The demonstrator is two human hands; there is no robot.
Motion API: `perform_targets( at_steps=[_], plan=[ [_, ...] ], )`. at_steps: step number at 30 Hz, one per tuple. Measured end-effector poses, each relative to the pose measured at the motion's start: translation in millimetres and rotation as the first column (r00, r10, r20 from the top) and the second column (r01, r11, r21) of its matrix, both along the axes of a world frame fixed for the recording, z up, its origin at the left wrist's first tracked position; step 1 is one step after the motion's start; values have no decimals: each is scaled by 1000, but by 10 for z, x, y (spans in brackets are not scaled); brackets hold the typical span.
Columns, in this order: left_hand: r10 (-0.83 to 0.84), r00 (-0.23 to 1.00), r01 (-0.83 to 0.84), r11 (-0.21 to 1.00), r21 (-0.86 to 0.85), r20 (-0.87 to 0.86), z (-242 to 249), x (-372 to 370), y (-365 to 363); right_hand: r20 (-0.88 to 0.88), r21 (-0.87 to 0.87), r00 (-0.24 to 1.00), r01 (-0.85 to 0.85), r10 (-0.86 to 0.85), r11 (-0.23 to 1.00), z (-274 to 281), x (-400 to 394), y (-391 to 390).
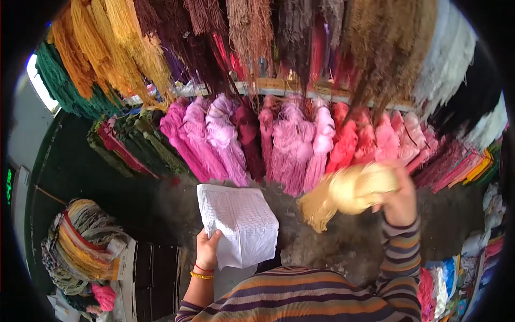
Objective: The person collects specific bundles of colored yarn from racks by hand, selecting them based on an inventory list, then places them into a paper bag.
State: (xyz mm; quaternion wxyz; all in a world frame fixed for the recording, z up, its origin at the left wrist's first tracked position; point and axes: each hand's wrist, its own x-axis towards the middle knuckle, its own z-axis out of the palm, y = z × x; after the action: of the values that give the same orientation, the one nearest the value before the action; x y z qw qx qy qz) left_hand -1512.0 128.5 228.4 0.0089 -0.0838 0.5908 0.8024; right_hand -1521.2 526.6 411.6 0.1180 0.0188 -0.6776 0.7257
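My left hand (208,249) pinches the lower left edge of a creased white paper sheet (241,225) printed with a fine grid; the thumb lies on top of it. My right hand (401,199), smeared by motion, is closed round one end of a pale yellow yarn skein (348,190). The skein's loose end hangs to the left, in front of the row of pink skeins. Just beyond it hang red skeins (343,140) and light pink skeins (292,142).
Orange and yellow skeins (107,43), brown skeins (386,43) and white skeins (442,59) hang overhead from a rail. Magenta skeins (188,142) hang lower. At left, a pile of mixed yarn (83,241) lies beside a dark cabinet (153,279). More yarn (442,282) sits at lower right.
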Motion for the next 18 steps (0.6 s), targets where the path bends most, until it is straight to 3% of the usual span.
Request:
perform_targets(
  at_steps=[1, 2, 3, 5, 8, 11, 12, 13, 16, 17, 18],
  plan=[
    [0, 1000, 0, 1000, 8, -9, -46, -186, -36, -27, 36, 1000, 3, -2, 999, 221, -166, 60],
    [11, 1000, -11, 1000, 20, -1, -94, -355, -78, -299, 6, 946, 131, -123, 991, 286, -385, 70],
    [21, 1000, -21, 999, 35, 7, -142, -528, -112, -413, 38, 909, 76, -54, 996, 535, -529, 79],
    [69, 998, -70, 997, 44, 9, -197, -899, -178, -565, 6, 801, 243, -197, 970, 905, -909, 62],
    [85, 996, -86, 996, 28, 20, -172, -1424, -264, -637, 9, 700, 424, -322, 906, 1265, -1532, 290],
    [104, 994, -105, 994, -18, -10, 16, -1830, -286, -777, 91, 529, 631, -341, 771, 1481, -2167, 328],
    [117, 993, -118, 993, -6, -16, 28, -1927, -306, -811, 177, 469, 768, -351, 616, 1524, -2351, 272],
    [139, 990, -139, 988, -60, -6, 49, -2018, -324, -827, 195, 444, 803, -345, 564, 1519, -2580, 237],
    [220, 975, -221, 970, -97, -18, 29, -2154, -346, -783, 407, 593, 718, -188, 565, 1269, -3382, 275],
    [259, 965, -262, 961, -84, -37, 121, -2159, -266, -695, 546, 683, 704, -224, 455, 1210, -3632, 205],
    [276, 960, -279, 957, -76, -49, 157, -2142, -207, -647, 533, 745, 594, -162, 602, 988, -4153, 413]
  ],
)
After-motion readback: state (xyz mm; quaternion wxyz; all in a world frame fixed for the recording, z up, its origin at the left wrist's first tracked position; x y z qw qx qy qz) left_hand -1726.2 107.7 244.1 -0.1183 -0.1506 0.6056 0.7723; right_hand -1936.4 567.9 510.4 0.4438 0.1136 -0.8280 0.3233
